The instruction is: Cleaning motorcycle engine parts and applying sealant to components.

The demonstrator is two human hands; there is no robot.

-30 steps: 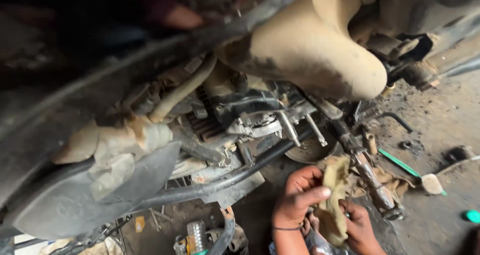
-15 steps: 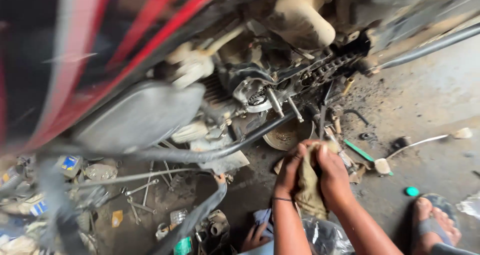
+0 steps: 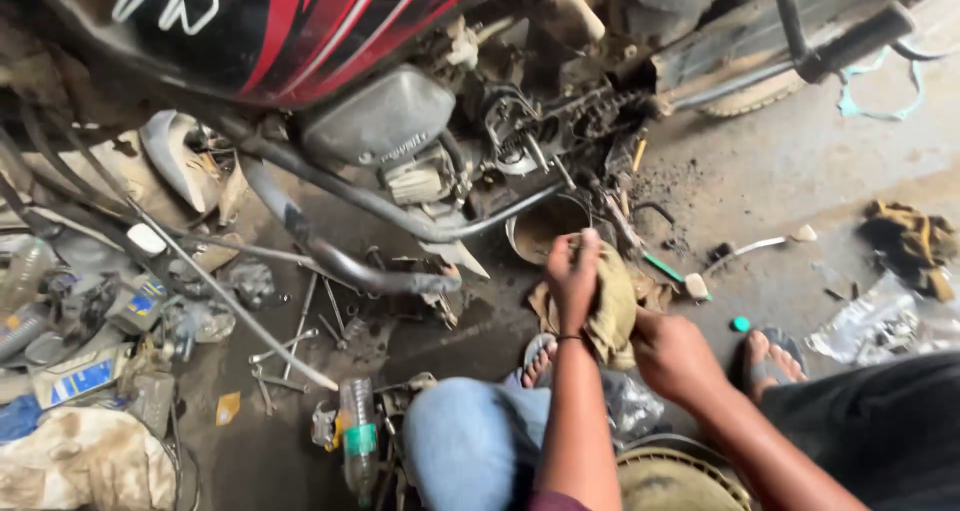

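Beside the motorcycle (image 3: 300,31), both hands (left (image 3: 573,271), right (image 3: 675,356)) clutch a rag (image 3: 612,311).

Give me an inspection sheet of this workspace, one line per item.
Surface: bare concrete floor, dirty and oil-stained.
Job's things: stained yellowish rag, bunched between both hands; motorcycle engine with its side open.
Clutter: wrenches on the floor, plastic bottle, green-handled brush, round metal bowl, crumpled rag, cans and cartons at left.
Grippers: left hand and right hand both grip the rag.
Cables: loose hoses and cables hang from the frame.
Surroundings: red and black fuel tank above; sandalled feet on the floor.
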